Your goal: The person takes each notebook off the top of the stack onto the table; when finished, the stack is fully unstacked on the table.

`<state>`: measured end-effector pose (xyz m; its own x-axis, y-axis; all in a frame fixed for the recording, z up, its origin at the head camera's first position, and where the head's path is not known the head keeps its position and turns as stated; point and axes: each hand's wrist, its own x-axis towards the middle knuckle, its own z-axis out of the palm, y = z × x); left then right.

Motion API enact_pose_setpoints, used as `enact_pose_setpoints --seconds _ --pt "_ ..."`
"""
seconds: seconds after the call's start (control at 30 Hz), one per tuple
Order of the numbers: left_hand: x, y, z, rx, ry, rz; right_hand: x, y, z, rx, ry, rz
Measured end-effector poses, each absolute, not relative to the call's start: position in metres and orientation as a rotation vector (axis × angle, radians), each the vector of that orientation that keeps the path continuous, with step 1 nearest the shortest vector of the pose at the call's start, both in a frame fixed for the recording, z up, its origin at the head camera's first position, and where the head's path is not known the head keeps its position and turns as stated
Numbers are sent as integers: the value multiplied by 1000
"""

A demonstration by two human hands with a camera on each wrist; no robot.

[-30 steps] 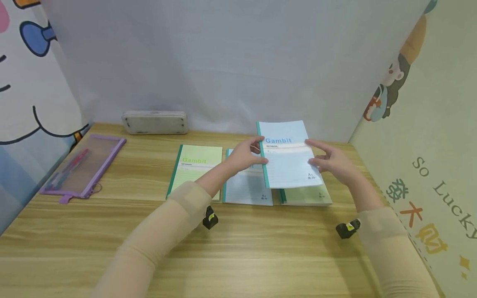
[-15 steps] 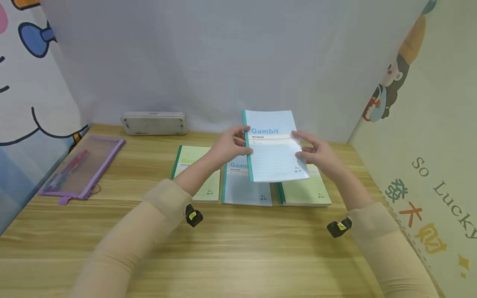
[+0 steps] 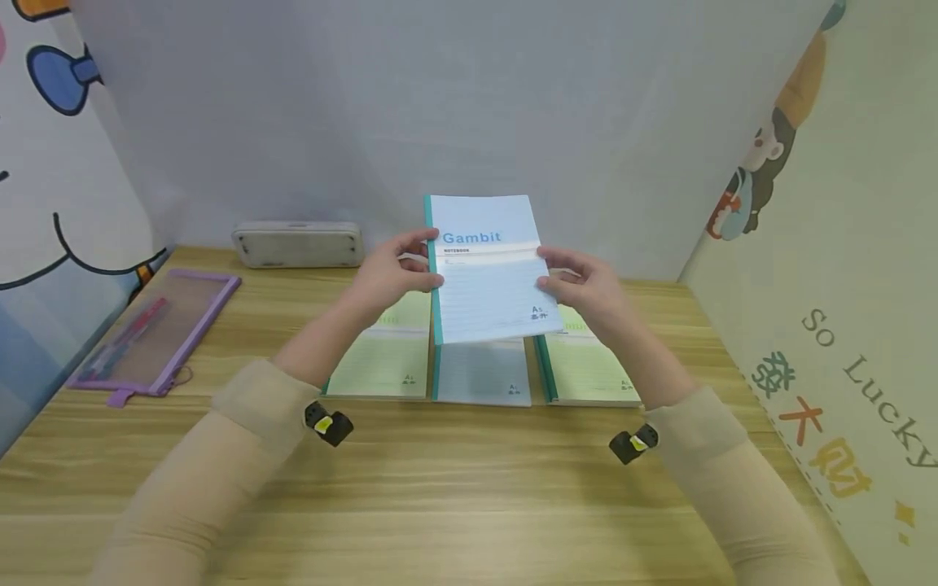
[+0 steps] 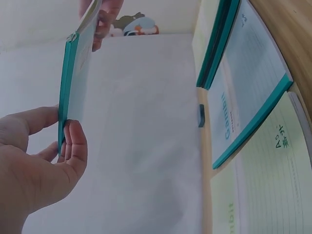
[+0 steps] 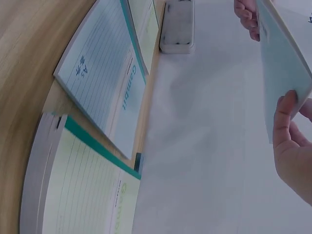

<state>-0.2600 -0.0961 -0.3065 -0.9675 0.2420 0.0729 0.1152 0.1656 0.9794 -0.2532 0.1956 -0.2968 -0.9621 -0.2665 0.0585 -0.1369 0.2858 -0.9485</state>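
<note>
I hold a light blue "Gambit" notebook (image 3: 487, 273) with a teal spine up in the air over the desk. My left hand (image 3: 396, 273) pinches its spine edge (image 4: 66, 92), thumb and fingers curled round it. My right hand (image 3: 579, 285) grips the opposite edge (image 5: 285, 83). On the wooden desk (image 3: 469, 488) below lie three more notebooks side by side: a green one (image 3: 377, 366) at left, a blue one (image 3: 479, 374) in the middle, and a green stack (image 3: 586, 366) at right.
A grey pencil case (image 3: 298, 243) lies against the back wall. A purple transparent pouch (image 3: 150, 334) with pens sits at the desk's left side. Printed panels wall in the desk at left, back and right.
Both hands have carried the blue notebook up and to the left, from over the right green stack to over the middle blue notebook.
</note>
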Motion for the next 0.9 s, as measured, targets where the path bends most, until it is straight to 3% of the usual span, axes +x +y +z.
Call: enact_pose_setpoints --seconds 0.4,0.9 --pt "-248 -152 -296 241 2331 1989 -251 147 -295 -639 2190 -1858" --pt "-242 -219 -320 213 2429 1879 -243 80 -320 -632 2062 -1839"
